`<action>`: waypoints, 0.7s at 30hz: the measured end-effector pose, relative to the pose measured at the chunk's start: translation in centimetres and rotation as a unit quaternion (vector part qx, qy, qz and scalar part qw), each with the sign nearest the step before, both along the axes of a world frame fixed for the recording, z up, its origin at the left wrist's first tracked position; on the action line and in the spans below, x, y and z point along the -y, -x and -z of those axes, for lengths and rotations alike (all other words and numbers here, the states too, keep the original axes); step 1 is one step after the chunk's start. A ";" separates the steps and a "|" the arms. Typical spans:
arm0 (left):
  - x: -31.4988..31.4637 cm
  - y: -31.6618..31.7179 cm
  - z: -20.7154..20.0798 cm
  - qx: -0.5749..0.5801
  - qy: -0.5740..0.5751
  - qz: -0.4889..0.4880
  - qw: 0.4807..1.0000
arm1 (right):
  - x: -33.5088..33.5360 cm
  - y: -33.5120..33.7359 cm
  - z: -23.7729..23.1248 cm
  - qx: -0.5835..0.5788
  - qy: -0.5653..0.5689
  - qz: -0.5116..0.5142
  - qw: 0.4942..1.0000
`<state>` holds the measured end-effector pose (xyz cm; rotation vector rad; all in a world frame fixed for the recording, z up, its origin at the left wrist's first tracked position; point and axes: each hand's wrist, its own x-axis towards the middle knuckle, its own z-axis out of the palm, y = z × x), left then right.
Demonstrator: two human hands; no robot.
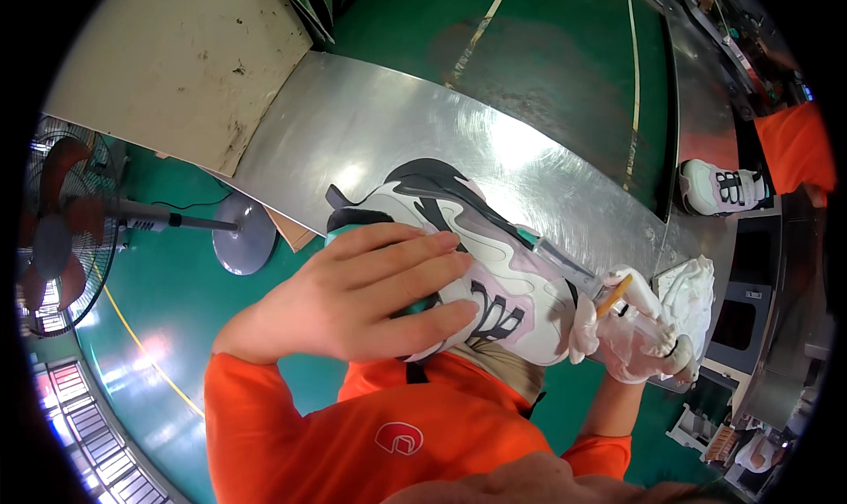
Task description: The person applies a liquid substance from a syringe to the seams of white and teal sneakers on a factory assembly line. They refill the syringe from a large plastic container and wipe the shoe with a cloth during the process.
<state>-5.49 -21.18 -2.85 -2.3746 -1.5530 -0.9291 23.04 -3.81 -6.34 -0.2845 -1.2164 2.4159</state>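
Orange cloth shirt (441, 429); bare left hand (353, 292) spread across a white-and-black sneaker (543, 314), grip unclear. White-gloved right hand (637, 332) pinches a slim yellow stick (615, 297). Loosely held, the sneaker could twist.

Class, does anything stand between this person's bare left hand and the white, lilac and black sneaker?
Nothing visible does: the left hand lies directly across the sneaker, touching its upper. Its thumb is hidden.

A pedestal fan (51, 246) stands at nine o'clock, a cream panel (176, 71) at ten, a barred window (93, 425) at eight.
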 end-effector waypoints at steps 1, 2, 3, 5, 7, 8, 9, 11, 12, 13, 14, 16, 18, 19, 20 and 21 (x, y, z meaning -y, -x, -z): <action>-0.1 0.1 0.0 0.001 0.001 0.001 1.000 | -0.1 0.4 0.1 0.000 0.004 -0.013 1.000; -0.1 0.1 0.0 0.003 0.002 0.002 1.000 | -0.1 1.0 0.1 -0.002 0.003 -0.024 1.000; -0.2 0.1 0.0 0.004 0.004 0.004 1.000 | -0.1 1.0 0.2 0.015 0.034 -0.022 0.999; -0.1 0.1 -0.3 0.002 0.007 -0.001 1.000 | -0.3 1.0 0.1 0.050 0.054 -0.030 0.997; -0.1 0.0 -0.3 0.000 0.009 -0.002 1.000 | -0.4 1.2 0.0 0.066 0.053 -0.037 0.996; -0.2 0.1 -0.3 -0.001 0.008 -0.001 1.000 | -0.5 1.4 -0.1 0.067 0.051 -0.040 0.996; -0.2 0.1 -0.2 -0.002 0.008 0.001 1.000 | -0.5 1.6 -0.2 0.069 0.049 -0.041 0.996; -0.2 0.1 -0.2 -0.001 0.007 0.000 1.000 | -0.5 1.9 -0.4 0.074 0.044 -0.044 0.995; -0.2 0.1 -0.1 -0.001 0.006 0.000 1.000 | -0.6 2.0 -0.4 0.076 0.042 -0.045 0.995; -0.2 0.1 -0.1 -0.001 0.005 0.001 1.000 | -0.6 2.1 -0.5 0.078 0.039 -0.045 0.995; -0.2 0.1 0.0 -0.001 0.004 0.001 1.000 | -0.6 2.1 -0.6 0.080 0.035 -0.048 0.995; -0.2 0.1 0.0 -0.001 0.002 0.001 1.000 | -0.8 2.2 -0.8 0.086 0.028 -0.047 0.995; -0.2 0.1 0.0 -0.002 0.001 0.000 1.000 | -0.9 2.1 -1.1 0.093 0.022 -0.048 0.994; -0.3 0.1 0.0 -0.008 -0.001 -0.002 1.000 | -1.0 2.1 -1.3 0.097 0.018 -0.047 0.994; -0.3 0.1 0.0 -0.013 -0.002 -0.003 1.000 | -1.0 2.1 -1.5 0.101 0.014 -0.048 0.994; -0.3 0.1 0.0 -0.018 -0.003 -0.005 1.000 | -1.0 2.0 -1.6 0.105 0.009 -0.049 0.993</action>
